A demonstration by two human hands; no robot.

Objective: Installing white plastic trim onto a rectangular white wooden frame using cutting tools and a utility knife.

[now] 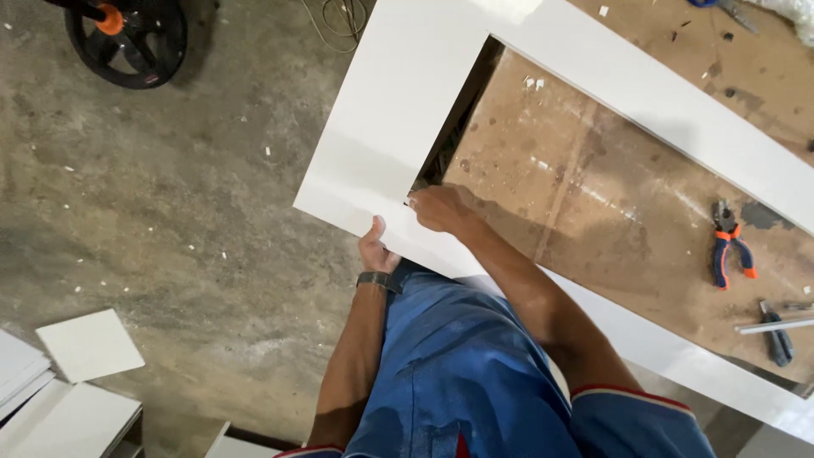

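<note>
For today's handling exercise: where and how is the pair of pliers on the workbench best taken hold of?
Grip the pliers by the two orange-and-blue handles, coming from above at the near end. They lie flat on the workbench, jaws pointing away, handles slightly spread towards the person, and nothing touches them, so a hand could probably close around both handles.
</note>
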